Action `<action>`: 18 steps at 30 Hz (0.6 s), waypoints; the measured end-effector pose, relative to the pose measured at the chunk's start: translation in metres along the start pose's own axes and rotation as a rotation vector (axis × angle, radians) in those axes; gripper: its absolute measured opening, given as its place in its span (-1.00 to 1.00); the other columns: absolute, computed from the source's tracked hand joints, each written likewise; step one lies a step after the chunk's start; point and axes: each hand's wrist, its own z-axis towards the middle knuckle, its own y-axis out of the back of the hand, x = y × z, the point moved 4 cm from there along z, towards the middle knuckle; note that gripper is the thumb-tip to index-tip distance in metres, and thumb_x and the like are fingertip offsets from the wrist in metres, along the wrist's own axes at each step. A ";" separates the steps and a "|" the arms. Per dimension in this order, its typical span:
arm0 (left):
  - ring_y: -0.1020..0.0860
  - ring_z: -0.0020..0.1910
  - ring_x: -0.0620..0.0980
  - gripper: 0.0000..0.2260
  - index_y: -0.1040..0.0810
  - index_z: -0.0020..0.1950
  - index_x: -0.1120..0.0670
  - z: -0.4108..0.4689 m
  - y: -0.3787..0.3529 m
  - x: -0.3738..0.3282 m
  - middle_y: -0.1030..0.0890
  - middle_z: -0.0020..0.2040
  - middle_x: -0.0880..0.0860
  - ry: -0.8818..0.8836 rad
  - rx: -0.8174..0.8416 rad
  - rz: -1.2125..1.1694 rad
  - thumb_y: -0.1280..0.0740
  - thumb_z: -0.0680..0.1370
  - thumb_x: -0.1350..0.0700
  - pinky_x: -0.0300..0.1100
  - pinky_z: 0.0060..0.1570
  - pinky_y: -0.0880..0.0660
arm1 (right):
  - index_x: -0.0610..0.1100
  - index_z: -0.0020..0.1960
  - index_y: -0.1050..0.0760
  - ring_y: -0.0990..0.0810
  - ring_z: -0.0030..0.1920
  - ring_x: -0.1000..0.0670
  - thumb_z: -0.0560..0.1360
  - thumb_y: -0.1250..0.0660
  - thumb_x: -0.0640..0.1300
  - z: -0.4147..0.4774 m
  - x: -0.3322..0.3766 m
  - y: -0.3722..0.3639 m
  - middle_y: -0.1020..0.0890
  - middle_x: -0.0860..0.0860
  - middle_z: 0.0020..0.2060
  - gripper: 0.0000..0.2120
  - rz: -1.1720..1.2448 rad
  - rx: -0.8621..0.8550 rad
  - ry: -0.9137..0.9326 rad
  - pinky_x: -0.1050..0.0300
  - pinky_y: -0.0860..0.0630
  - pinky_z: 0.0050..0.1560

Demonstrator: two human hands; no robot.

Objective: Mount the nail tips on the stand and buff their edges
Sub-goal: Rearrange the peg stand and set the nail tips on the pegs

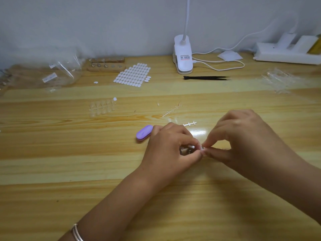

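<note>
My left hand (171, 146) grips a small metal stand peg (186, 150) just above the wooden table. My right hand (243, 138) pinches a clear nail tip (202, 149) against the peg's end; the tip is mostly hidden by my fingertips. A purple buffer block (144, 132) lies on the table just left of my left hand. Several clear nail tips (102, 106) lie in rows farther left. Wooden stand bases (106, 64) with metal pegs sit at the back.
A sheet of white adhesive tabs (132, 75) lies at the back centre, with black tweezers (206, 77) and a white clip lamp (182, 55) to its right. Empty plastic sprues (172, 110) lie beyond my hands. Clear plastic bags (57, 73) sit back left, a power strip (286, 53) back right.
</note>
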 end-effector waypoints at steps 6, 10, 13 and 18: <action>-0.52 -0.08 -0.13 -0.95 -0.70 -0.22 -0.06 0.001 0.000 0.001 -0.61 -0.22 -0.13 0.010 0.003 -0.006 -0.52 0.40 0.01 0.10 0.08 -0.35 | 0.15 -0.07 -0.59 -0.43 0.21 -0.04 0.49 -0.39 0.15 0.009 0.020 0.012 -0.61 0.14 0.00 -0.90 -0.228 0.058 0.011 0.04 -0.32 0.32; -0.51 -0.09 -0.11 -0.91 -0.70 -0.20 -0.04 0.001 -0.001 0.003 -0.61 -0.22 -0.12 0.010 0.022 -0.031 -0.49 0.39 -0.03 0.10 0.08 -0.35 | 0.02 -0.14 -0.55 -0.50 0.10 -0.09 0.48 -0.43 -0.03 0.023 0.037 0.022 -0.58 0.10 -0.17 -0.93 -0.359 0.144 0.051 0.07 -0.36 0.24; -0.51 -0.09 -0.11 -0.84 -0.72 -0.18 -0.01 0.002 -0.001 0.004 -0.62 -0.20 -0.12 0.014 0.037 -0.032 -0.44 0.39 -0.07 0.10 0.07 -0.35 | -0.01 -0.28 -0.40 -0.50 0.08 -0.10 0.48 -0.42 -0.07 0.027 0.044 0.025 -0.44 0.11 -0.30 -0.76 -0.392 0.187 0.071 0.11 -0.35 0.10; -0.51 -0.03 -0.12 -0.81 -0.73 -0.11 -0.04 0.002 -0.003 0.005 -0.65 -0.13 -0.11 0.027 0.066 -0.025 -0.39 0.40 -0.09 0.08 0.11 -0.33 | -0.01 -0.33 -0.31 -0.42 -0.11 -0.03 0.50 -0.38 -0.17 0.023 0.046 0.019 -0.36 0.12 -0.36 -0.68 -0.420 0.165 0.141 0.14 -0.21 0.03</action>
